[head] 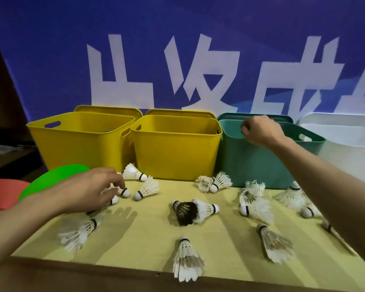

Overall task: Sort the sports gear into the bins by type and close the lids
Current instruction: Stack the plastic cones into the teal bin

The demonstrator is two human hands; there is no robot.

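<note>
About fifteen shuttlecocks (188,260) lie spread over the yellow counter (135,239); one is black (184,211), the rest white. Behind them four bins stand in a row: two yellow (80,144) (175,152), one green (255,163), one white (350,157), all open, with lids standing behind. The left hand (89,190) curls down over two white shuttlecocks (124,192), fingertips touching them. The right hand (261,130) is closed above the green bin; I cannot tell what it holds. A green disc (51,180) and a red disc (2,194) lie at the left.

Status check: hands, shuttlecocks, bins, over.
Left hand closing on a white shuttlecock. Right hand fisted over green bin. Many shuttlecocks unsorted, lids off. Nothing blocking.
</note>
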